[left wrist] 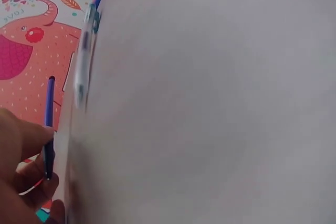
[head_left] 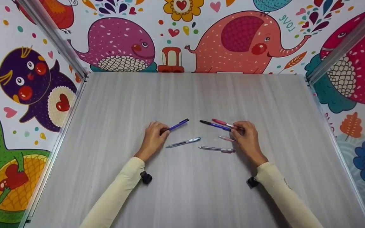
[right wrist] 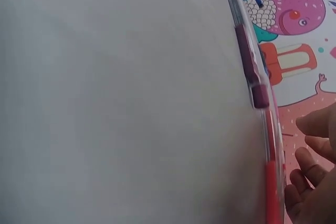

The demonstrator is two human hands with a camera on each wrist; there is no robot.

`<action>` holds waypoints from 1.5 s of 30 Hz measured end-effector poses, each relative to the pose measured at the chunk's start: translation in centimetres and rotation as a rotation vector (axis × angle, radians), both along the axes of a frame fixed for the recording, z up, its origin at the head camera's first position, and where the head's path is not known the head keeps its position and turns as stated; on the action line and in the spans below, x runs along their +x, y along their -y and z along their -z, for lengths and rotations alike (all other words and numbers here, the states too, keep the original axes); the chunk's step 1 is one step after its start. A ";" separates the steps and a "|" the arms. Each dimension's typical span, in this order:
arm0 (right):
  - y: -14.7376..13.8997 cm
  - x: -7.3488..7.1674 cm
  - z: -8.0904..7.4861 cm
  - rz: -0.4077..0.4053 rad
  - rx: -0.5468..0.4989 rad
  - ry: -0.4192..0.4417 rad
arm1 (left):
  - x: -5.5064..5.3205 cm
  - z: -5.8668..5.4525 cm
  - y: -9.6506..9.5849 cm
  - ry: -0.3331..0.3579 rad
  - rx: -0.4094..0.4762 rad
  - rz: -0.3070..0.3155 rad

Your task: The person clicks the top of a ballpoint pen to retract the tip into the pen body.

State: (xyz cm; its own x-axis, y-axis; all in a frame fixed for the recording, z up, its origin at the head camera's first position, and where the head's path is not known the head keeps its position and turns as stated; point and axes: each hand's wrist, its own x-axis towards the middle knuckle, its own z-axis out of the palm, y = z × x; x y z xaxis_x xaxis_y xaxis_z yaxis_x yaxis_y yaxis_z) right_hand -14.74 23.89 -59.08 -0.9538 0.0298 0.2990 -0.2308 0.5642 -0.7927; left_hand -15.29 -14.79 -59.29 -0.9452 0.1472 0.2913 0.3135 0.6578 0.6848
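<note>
Left hand (head_left: 153,136) pinches blue pen (head_left: 178,125), slanted away rightward. Right hand (head_left: 247,138), fingers loosely parted, nearer far red pen (head_left: 223,122): on table (head_left: 198,190), left of fingers, long axis pointing left and away.

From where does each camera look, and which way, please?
Head: on the head, facing forward and down over the table; left hand, right hand and sleeves show.
Left wrist: on that wrist, facing its hand's work; fingers pinch a blue pen.
Right wrist: on that wrist, facing table and pens; fingers show.
Head and left wrist share that pen.
</note>
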 end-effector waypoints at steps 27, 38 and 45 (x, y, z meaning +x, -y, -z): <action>6.2 3.2 -4.0 -0.209 -0.200 0.002 | 2.9 -1.8 -5.2 0.043 0.142 0.092; 8.4 4.2 -6.4 -0.265 -0.277 0.000 | 3.5 -2.3 -6.6 0.036 0.169 0.120; 8.8 4.0 -6.5 -0.217 -0.329 -0.038 | 3.9 -2.3 -7.4 0.025 0.189 0.120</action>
